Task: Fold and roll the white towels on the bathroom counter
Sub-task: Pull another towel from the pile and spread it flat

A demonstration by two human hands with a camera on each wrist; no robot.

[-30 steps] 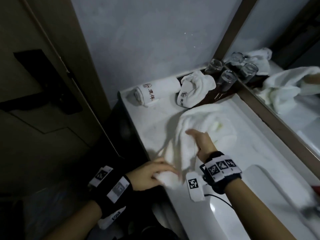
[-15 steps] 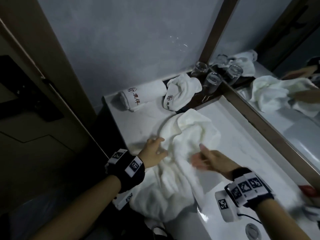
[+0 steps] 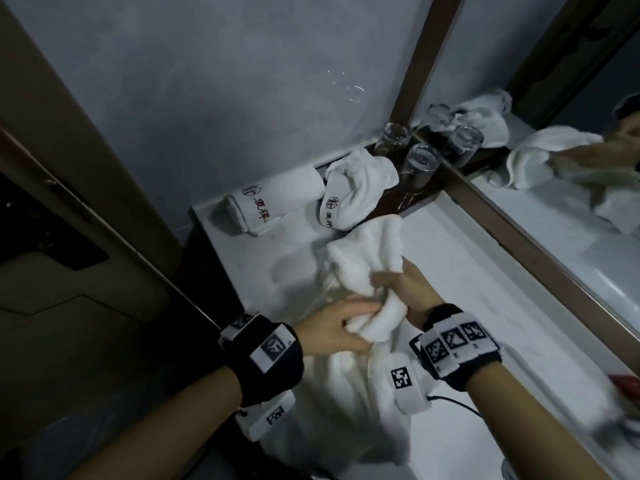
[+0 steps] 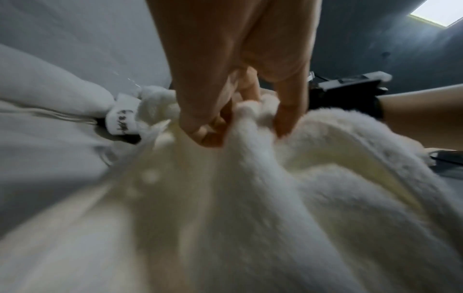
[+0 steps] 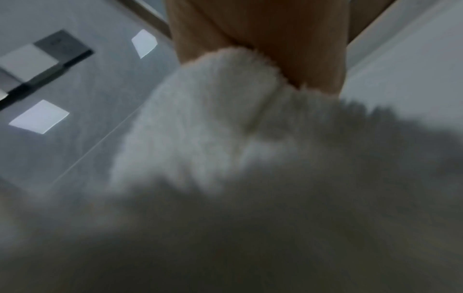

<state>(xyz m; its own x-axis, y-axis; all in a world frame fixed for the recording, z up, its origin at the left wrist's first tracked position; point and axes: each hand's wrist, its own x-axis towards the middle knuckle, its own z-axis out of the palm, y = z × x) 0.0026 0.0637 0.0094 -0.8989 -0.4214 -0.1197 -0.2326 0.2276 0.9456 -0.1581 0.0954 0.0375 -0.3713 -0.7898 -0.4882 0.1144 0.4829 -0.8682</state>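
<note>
A large white towel (image 3: 360, 393) lies crumpled over the front edge of the white counter (image 3: 485, 306) and hangs down. Both hands bunch it up at the middle. My left hand (image 3: 332, 329) pinches a fold of the towel (image 4: 275, 178) between thumb and fingers. My right hand (image 3: 405, 289) grips a raised bundle of the same towel (image 5: 213, 119), lifted off the counter. A rolled white towel (image 3: 273, 200) with a printed logo lies at the back left. A loosely bundled towel (image 3: 356, 190) with the same logo sits beside it.
Two clear glasses (image 3: 419, 164) stand at the back corner against the mirror (image 3: 561, 188). The mirror runs along the right side of the counter. A red object (image 3: 628, 384) shows at the right edge. A dark door (image 3: 69, 237) is on the left.
Both hands came together at the towel's middle. The right hand, open before, now grips a raised bundle. The left hand moved from the towel's left edge and pinches a fold.
</note>
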